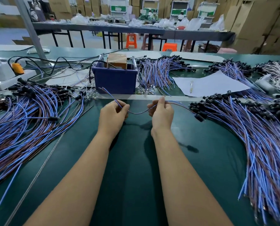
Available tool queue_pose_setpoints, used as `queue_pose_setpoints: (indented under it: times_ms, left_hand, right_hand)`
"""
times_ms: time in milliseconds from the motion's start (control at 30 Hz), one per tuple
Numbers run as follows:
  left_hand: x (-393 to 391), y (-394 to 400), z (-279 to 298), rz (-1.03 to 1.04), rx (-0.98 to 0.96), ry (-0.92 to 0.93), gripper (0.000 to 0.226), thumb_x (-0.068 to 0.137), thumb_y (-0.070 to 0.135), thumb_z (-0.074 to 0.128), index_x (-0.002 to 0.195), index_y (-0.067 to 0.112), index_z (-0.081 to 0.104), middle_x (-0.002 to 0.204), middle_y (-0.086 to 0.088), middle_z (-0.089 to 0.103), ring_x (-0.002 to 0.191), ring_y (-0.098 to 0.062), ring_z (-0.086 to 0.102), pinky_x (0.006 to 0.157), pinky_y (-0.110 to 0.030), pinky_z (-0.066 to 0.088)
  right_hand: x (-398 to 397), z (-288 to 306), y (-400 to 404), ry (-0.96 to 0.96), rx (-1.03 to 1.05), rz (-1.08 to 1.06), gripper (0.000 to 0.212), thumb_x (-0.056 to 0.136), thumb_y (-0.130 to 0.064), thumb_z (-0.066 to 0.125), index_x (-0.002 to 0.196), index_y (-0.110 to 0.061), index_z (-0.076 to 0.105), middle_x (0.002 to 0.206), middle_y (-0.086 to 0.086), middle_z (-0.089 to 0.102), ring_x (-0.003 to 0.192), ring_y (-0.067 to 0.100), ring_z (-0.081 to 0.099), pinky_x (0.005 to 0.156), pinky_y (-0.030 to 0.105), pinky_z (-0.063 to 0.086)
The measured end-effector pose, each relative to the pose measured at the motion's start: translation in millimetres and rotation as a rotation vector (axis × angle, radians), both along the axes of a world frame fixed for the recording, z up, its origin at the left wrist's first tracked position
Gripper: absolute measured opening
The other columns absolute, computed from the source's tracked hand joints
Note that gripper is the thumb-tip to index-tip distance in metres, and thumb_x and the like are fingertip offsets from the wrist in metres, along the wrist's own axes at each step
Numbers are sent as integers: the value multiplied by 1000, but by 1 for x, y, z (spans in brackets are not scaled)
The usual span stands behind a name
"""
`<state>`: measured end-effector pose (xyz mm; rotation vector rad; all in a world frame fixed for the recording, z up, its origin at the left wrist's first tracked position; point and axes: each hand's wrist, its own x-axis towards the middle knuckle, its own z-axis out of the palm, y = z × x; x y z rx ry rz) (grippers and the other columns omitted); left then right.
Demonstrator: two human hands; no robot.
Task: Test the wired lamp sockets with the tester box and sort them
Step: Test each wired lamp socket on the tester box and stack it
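Fingers of both hands, left hand (pixel 114 112) and right hand (pixel 162 111), are curled and pinch one wired lamp socket's lead (pixel 138 112) above the green table (pixel 132 160), near the blue tester box (pixel 114 79). The lead sags: light, limp, best held near its ends. Its black socket (pixel 199 117) seemingly dangles rightward. Forearms extend forward, roughly parallel.

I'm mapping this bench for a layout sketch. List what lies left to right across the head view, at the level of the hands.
Left heap of wired sockets → left hand → right hand → black socket dangling from the wire pair that both hands grip → right heap of wired sockets.
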<state>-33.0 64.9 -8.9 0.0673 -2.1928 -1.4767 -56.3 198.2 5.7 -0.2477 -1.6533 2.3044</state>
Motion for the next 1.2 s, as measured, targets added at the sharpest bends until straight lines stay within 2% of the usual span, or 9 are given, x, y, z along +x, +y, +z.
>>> queue_pose_setpoints:
  times_ms: [167, 333, 500, 567, 633, 700, 933, 1067, 1200]
  left_hand:
    - [31, 20, 4, 9, -330, 236, 17, 92, 33, 58, 85, 19, 66, 67, 8, 63, 62, -14, 57, 62, -34, 50]
    - [61, 75, 14, -251, -548, 387, 30, 90, 41, 54, 85, 18, 73, 78, 10, 70, 70, -11, 63, 64, -30, 52]
    - [79, 141, 19, -535, -544, 560, 4, 86, 15, 70, 83, 16, 74, 74, 9, 68, 67, -12, 62, 58, -30, 52]
    - [81, 166, 18, -662, -576, 451, 19, 85, 15, 69, 102, 19, 73, 92, 8, 71, 82, -13, 66, 68, -31, 55]
    - [82, 192, 13, -753, -670, 224, 49, 85, 19, 67, 132, 27, 56, 118, 6, 66, 105, -18, 61, 83, -35, 54]
    - [84, 212, 8, -786, -739, 96, 62, 87, 16, 62, 144, 26, 41, 130, -1, 60, 116, -25, 55, 91, -38, 48]
    - [88, 249, 12, -906, -695, 13, 53, 85, -2, 47, 136, 14, 53, 118, -16, 64, 112, -33, 55, 93, -40, 44]
    - [82, 232, 18, -1027, -221, -263, 54, 92, -9, 43, 141, 13, 43, 130, -10, 61, 107, -2, 55, 96, -13, 42]
    - [51, 167, 25, -661, -22, -235, 37, 95, -6, 44, 119, 18, 59, 98, -3, 69, 87, -27, 59, 88, -27, 49]
  right_hand:
    - [10, -6, 17, -20, 259, 44, 31, 105, -27, 37, 79, -19, 54, 49, -5, 50, 42, 4, 45, 49, 23, 37]
    - [10, 10, 83, -75, 678, 46, 29, 102, -27, 41, 90, -8, 60, 76, 12, 59, 79, 32, 59, 74, 40, 46]
    - [19, 39, 167, -146, 1164, -11, 30, 97, -28, 45, 71, -14, 51, 70, 5, 55, 71, 30, 51, 55, 34, 30]
    - [22, 48, 195, -199, 1301, -53, 26, 97, -29, 45, 76, -15, 53, 75, 4, 57, 72, 27, 52, 55, 32, 32]
    - [26, 50, 219, -272, 1374, -96, 18, 95, -26, 47, 96, -13, 59, 88, 4, 60, 80, 28, 54, 63, 33, 39]
    - [30, 46, 237, -336, 1385, -131, 23, 92, -18, 51, 111, -10, 59, 100, 7, 61, 89, 30, 55, 73, 37, 45]
    - [37, 32, 258, -382, 1421, -138, 34, 90, -13, 53, 122, -18, 63, 127, 10, 60, 110, 31, 57, 86, 38, 51]
    - [34, 40, 241, -400, 1504, -267, 36, 91, -15, 49, 127, -11, 54, 135, 18, 41, 120, 36, 44, 78, 38, 37]
    - [31, 47, 189, -175, 1570, -258, 37, 92, -17, 48, 127, -9, 54, 129, 17, 44, 117, 33, 41, 85, 38, 39]
